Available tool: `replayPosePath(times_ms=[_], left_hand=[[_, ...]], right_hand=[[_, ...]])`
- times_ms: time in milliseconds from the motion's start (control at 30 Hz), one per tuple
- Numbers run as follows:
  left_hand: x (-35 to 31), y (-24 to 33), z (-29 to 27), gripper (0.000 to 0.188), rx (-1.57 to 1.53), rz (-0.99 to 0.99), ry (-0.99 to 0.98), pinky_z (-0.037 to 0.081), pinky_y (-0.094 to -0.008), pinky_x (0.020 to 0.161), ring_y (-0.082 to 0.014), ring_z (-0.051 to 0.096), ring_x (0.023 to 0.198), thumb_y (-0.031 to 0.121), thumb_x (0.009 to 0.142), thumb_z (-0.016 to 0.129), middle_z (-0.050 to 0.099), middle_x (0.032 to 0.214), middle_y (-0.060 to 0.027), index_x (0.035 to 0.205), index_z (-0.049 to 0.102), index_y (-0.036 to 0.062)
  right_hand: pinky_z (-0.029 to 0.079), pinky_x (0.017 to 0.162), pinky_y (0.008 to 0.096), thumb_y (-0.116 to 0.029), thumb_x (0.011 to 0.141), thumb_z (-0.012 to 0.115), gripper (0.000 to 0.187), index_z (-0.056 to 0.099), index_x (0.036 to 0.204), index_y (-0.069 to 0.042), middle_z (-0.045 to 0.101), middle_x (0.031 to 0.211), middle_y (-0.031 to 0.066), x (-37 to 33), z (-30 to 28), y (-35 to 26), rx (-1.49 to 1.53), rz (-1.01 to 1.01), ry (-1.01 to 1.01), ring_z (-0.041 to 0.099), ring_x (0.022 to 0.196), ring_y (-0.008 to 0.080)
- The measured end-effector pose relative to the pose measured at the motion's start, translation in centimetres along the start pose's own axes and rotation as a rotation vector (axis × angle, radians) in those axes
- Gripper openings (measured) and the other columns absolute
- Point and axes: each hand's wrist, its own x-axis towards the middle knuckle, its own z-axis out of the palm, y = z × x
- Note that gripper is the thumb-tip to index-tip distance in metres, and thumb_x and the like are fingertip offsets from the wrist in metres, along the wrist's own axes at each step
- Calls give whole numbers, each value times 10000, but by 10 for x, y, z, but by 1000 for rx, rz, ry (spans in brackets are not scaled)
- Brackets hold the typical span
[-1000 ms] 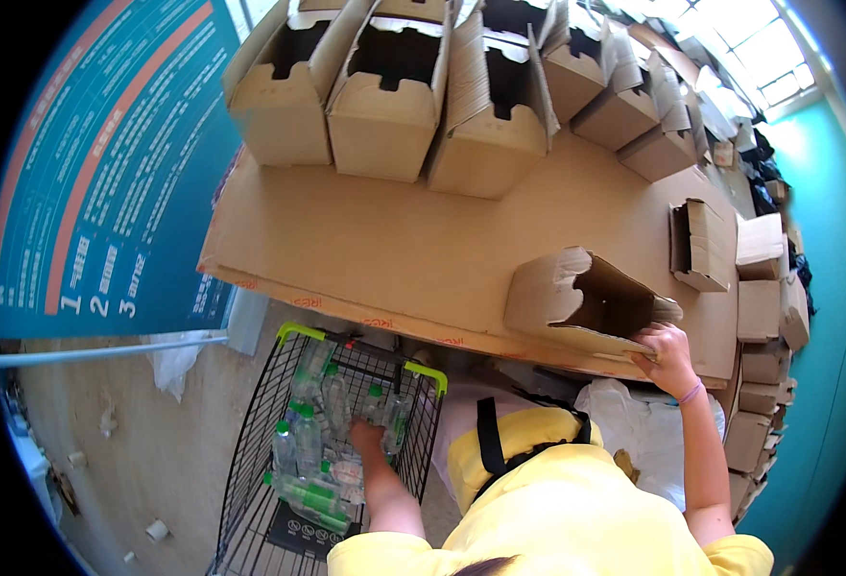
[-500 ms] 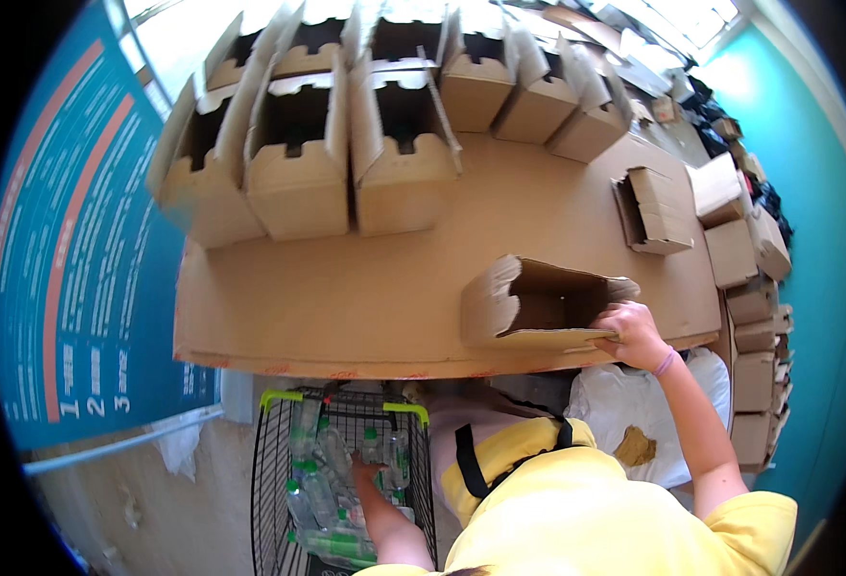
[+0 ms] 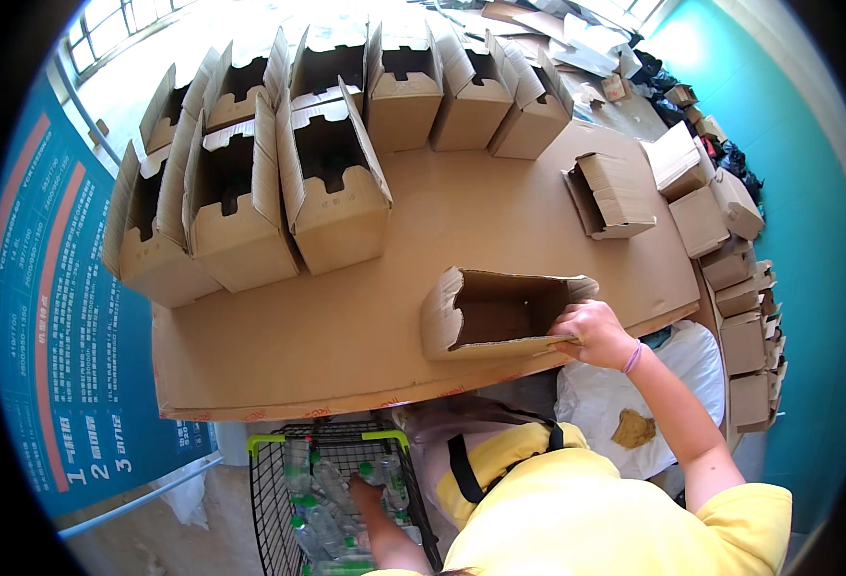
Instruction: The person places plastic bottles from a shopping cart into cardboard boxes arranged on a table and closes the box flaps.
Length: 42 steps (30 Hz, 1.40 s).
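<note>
Cardboard boxes (image 3: 341, 226) lining table (image 3: 480, 211), banner (image 3: 58, 317) alongside, bottles (image 3: 321, 526) around left hand (image 3: 365, 493)

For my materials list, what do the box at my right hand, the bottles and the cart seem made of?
Box: matte brown cardboard, by its raw cut edges. Bottles: probably glossy clear plastic, being see-through. Cart: likely black-coated metal wire, from its thin grid.

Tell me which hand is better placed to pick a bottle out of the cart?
Probably the left hand: it is down inside the cart, right by the bottles. The right hand is higher up, gripping the edge of an open cardboard box.
</note>
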Motion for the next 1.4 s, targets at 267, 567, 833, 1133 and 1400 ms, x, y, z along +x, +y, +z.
replayPosePath(times_ms=[267, 567, 833, 1133, 1400], left_hand=[[-47, -20, -18, 815, -246, 74, 430, 479, -451, 913, -405, 601, 1029, 202, 526, 901, 623, 1113, -231, 1212, 537, -44], [-142, 18, -137, 667, -566, 164, 937, 459, -431, 887, -369, 603, 1014, 169, 606, 852, 631, 1098, -205, 1174, 568, -34], [-248, 166, -309, 598, -698, 694, 1388, 439, -379, 927, -247, 524, 1039, 273, 740, 719, 519, 1153, -116, 1221, 491, 2], [-293, 368, -356, 634, -1065, 1355, 977, 481, -447, 933, -283, 596, 1005, 281, 629, 672, 579, 1046, -142, 1195, 507, 47], [-290, 422, -334, 566, -1011, 1442, 836, 486, -420, 919, -266, 601, 995, 189, 614, 711, 581, 1038, -136, 1138, 539, 62]], right_hand=[[510, 660, 397, -225, 748, 712, 114, 708, 784, -117, 645, 702, 91, 9, -5, 3, 12, -69, -75, 635, 729, 279], [511, 653, 417, -229, 785, 681, 152, 674, 756, -79, 643, 700, 130, 25, -10, 19, 7, -205, -145, 645, 738, 307], [488, 780, 376, -227, 780, 695, 152, 658, 808, -83, 643, 732, 76, 18, -1, 32, 53, -322, -21, 631, 802, 246], [473, 842, 355, -217, 792, 694, 134, 642, 805, -94, 652, 743, 40, 2, 7, 51, 151, -361, 194, 630, 812, 214], [486, 787, 348, -201, 793, 688, 133, 608, 788, -95, 637, 714, 36, -4, 15, 50, 188, -352, 177, 629, 772, 217]])
